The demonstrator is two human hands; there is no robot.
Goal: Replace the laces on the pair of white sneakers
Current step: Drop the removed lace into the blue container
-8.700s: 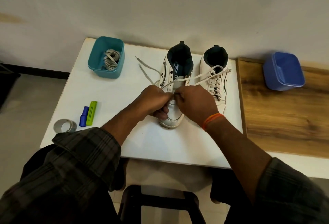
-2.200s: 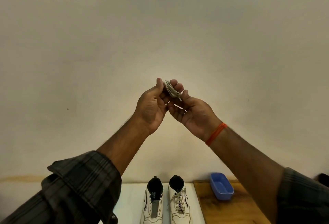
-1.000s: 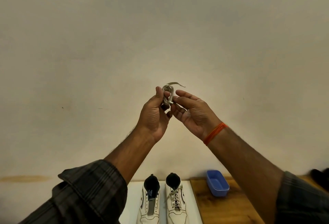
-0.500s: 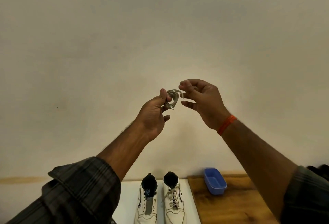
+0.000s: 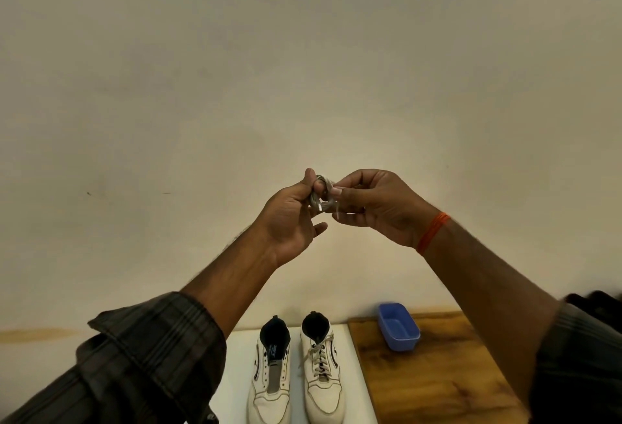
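Both hands are raised in front of the wall. My left hand (image 5: 291, 218) holds a small coil of whitish lace (image 5: 321, 193) between thumb and fingers. My right hand (image 5: 373, 206) pinches the lace's loose end beside the coil, fingers curled. Below, on the white table (image 5: 235, 373), stand two white sneakers. The left sneaker (image 5: 271, 376) has no lace and shows its grey tongue. The right sneaker (image 5: 321, 373) is laced.
A blue plastic tub (image 5: 399, 326) sits on the wooden surface (image 5: 430, 376) right of the white table. A plain wall fills the upper view. The table's left part is hidden behind my left sleeve.
My right hand moved back in against the coil, now pinching the lace end at it. Both hands sank slightly in the view. The left hand kept its hold on the coil.
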